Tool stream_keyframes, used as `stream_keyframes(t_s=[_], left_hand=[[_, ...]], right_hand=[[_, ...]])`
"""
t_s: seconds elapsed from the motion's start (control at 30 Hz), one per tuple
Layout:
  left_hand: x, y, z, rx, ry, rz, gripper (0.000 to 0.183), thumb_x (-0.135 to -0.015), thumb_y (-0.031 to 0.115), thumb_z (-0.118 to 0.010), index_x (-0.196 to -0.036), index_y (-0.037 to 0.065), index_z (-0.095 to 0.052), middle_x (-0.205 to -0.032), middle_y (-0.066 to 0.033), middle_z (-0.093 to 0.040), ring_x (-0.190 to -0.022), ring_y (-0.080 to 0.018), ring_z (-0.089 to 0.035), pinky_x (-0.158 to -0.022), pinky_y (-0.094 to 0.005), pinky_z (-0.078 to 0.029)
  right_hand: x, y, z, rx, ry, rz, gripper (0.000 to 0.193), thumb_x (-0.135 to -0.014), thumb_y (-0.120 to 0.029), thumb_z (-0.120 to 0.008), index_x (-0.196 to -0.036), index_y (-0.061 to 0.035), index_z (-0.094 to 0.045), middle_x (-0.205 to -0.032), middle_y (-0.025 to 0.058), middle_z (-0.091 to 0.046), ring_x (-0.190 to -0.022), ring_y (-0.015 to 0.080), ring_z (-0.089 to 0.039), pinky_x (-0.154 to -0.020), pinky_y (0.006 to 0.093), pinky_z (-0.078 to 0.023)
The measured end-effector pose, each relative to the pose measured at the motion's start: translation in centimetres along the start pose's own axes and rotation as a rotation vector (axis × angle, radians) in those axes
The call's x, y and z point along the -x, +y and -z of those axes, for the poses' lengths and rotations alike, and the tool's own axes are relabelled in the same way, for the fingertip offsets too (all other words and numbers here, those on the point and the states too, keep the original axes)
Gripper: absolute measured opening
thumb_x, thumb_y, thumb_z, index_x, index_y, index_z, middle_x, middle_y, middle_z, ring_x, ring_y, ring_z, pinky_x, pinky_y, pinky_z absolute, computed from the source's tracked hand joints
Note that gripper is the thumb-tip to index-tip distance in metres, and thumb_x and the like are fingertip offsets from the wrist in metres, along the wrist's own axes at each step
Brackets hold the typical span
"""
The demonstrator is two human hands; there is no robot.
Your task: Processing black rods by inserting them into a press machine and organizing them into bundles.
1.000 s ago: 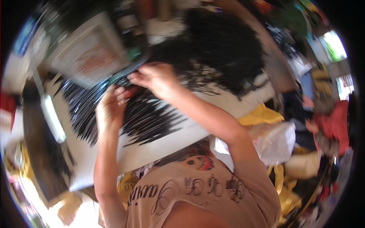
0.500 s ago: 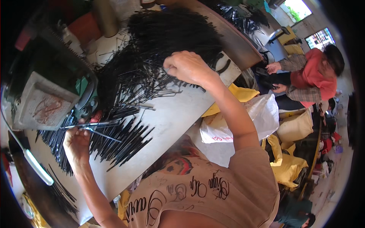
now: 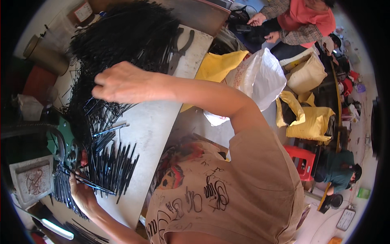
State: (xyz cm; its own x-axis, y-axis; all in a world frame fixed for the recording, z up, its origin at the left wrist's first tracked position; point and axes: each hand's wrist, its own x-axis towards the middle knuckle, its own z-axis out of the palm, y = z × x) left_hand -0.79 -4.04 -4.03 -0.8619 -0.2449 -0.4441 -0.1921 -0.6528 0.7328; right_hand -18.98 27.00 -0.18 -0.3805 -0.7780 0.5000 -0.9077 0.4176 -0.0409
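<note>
My left hand point(image 3: 83, 196) is beside a dark green machine point(image 3: 63, 136), its fingers closed on a thin black strip point(image 3: 99, 187) that slants across the hand. Under and beside it lies a row of similar black strips point(image 3: 115, 166) on the pale tabletop point(image 3: 156, 118). Over the lower part of a large tangled pile of black strips point(image 3: 126, 32) hovers my right hand point(image 3: 122, 83), slightly blurred. Its fingers are curled together, and whatever they hold is hidden.
Dark-handled pliers point(image 3: 180, 49) lie beside the pile. A pale tray point(image 3: 32, 183) and a lit lamp point(image 3: 57, 229) flank the machine. Right of the table stand a white sack point(image 3: 264, 77) and yellow sacks point(image 3: 313, 124). A person in red point(image 3: 304, 22) sits beyond; a red stool point(image 3: 300, 162) stands at right.
The view has turned, so the table appears shifted left and down. My right hand has moved leftward over the pile. My left hand stays by the machine, the strip in it now slanting downward.
</note>
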Motion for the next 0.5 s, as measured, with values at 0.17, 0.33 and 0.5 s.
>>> stream_keyframes(t_s=[0.17, 0.33, 0.5], left_hand=[[-0.1, 0.2, 0.8, 0.034, 0.072, -0.030, 0.023, -0.084, 0.011, -0.054, -0.101, -0.003, -0.050, -0.091, -0.0097, -0.058, -0.077, -0.0131, -0.055, -0.065, -0.0216, -0.048], [0.0, 0.8, 1.2, -0.085, -0.093, -0.004, 0.020, -0.084, 0.012, -0.054, -0.096, -0.003, -0.050, -0.085, -0.0066, -0.056, -0.065, -0.0102, -0.044, -0.049, -0.0184, -0.041], [0.8, 0.7, -0.1, -0.096, -0.010, -0.026, 0.015, -0.083, 0.013, -0.056, -0.091, 0.001, -0.054, -0.082, -0.0050, -0.058, -0.063, -0.0091, -0.050, -0.046, -0.0177, -0.043]], right_hand=[[-2.6, -2.8, -2.0, 0.001, 0.305, 0.209, 0.015, -0.070, -0.017, -0.054, -0.062, -0.0038, -0.051, -0.060, 0.0087, -0.053, -0.057, 0.0248, -0.059, -0.041, 0.0342, -0.046], [-3.7, -5.4, -2.3, -0.146, 0.160, 0.138, 0.016, -0.071, -0.018, -0.054, -0.065, -0.0027, -0.053, -0.060, 0.0107, -0.057, -0.058, 0.0266, -0.061, -0.042, 0.0360, -0.045], [-4.6, -7.0, -4.6, -0.365, 0.062, 0.004, 0.013, -0.071, -0.016, -0.056, -0.070, -0.0037, -0.057, -0.060, 0.0109, -0.059, -0.059, 0.0298, -0.061, -0.046, 0.0397, -0.044]])
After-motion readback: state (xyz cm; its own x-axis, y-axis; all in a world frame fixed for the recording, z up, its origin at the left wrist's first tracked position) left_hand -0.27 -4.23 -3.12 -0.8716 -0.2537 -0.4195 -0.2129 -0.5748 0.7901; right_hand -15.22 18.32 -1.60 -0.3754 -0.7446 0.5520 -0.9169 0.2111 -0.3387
